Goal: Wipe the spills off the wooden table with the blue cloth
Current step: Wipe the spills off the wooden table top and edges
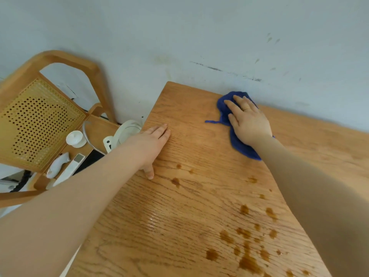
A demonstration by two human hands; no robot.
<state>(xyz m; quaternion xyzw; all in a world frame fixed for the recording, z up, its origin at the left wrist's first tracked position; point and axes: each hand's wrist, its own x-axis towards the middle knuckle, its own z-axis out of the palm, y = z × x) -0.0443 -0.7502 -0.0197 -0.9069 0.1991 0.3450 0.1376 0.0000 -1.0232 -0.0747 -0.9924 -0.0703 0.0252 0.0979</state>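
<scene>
A blue cloth (226,108) lies crumpled on the wooden table (195,136), near its far edge by the wall. My right hand (248,120) presses flat on the cloth with straight, spread fingers. My left hand (153,143) rests flat on the table's left edge, thumb on the wood. Brown spills (247,248) dot the near part of the table, with smaller drops (175,181) close to my left thumb. A wet sheen (151,220) shows near the middle.
A wooden chair (40,116) with a perforated yellow back stands left of the table. On its seat lie a white lidded pot (74,138), white gadgets (65,168) and a round white device (127,130). A pale wall (179,37) borders the table's far edge.
</scene>
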